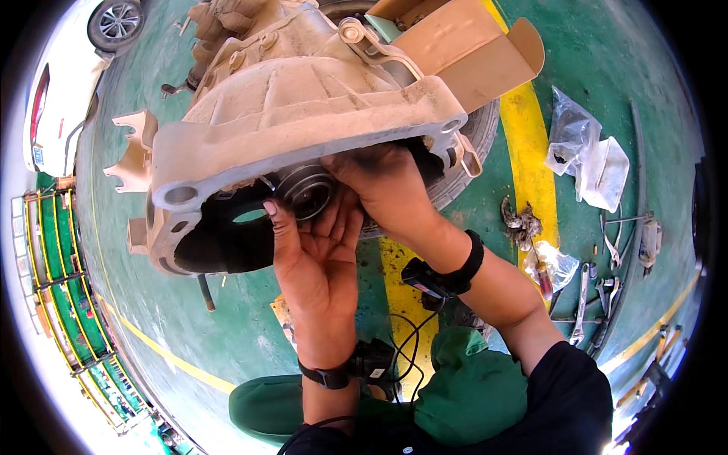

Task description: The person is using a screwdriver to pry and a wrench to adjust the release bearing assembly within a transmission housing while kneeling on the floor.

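Observation:
A large cast-metal gearbox housing [273,98] rests on a tire [478,148], its dark, open bell end toward me. Inside sits a round black bearing [305,193]. My left hand [318,273] reaches up from below, palm up, its thumb at the bearing's left edge and its fingers curled beneath it, gripping it. My right hand [387,189] comes in from the right, thumb and fingers at the bearing's upper right, partly hidden inside the housing and closed on it.
An open cardboard box [462,57] sits upper right. On the green floor lie plastic bags [572,133], a grimy rag [519,224], a screwdriver [544,278], wrenches [582,303] and a long bar [637,152]. A white car [57,83] and yellow-railed racks [64,296] are at left.

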A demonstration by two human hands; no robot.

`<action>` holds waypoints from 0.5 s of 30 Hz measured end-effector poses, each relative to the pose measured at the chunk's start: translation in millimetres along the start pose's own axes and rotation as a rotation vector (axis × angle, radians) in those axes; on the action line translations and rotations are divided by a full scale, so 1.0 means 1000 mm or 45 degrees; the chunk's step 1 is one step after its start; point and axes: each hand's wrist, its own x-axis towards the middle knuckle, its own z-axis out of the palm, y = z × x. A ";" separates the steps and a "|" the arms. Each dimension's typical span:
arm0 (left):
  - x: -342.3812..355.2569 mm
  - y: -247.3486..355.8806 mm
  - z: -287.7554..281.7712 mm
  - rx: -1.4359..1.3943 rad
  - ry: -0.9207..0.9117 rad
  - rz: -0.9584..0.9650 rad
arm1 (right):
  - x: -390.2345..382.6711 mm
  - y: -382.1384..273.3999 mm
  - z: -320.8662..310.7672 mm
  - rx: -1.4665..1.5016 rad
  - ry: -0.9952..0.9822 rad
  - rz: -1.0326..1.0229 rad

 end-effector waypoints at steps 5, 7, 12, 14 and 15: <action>0.001 0.008 -0.005 -0.055 -0.024 -0.108 | 0.001 -0.003 0.003 -0.138 0.012 -0.150; 0.002 0.009 -0.007 -0.070 -0.047 -0.095 | -0.001 -0.010 0.001 -0.479 -0.024 -0.197; 0.000 0.001 0.001 -0.077 0.009 -0.007 | 0.003 0.002 -0.007 -0.838 -0.076 -0.494; -0.001 0.000 0.005 -0.027 0.071 0.003 | 0.004 0.003 -0.011 -0.899 -0.074 -0.498; -0.002 0.001 0.007 0.001 0.100 0.015 | 0.005 0.003 -0.010 -0.853 -0.071 -0.486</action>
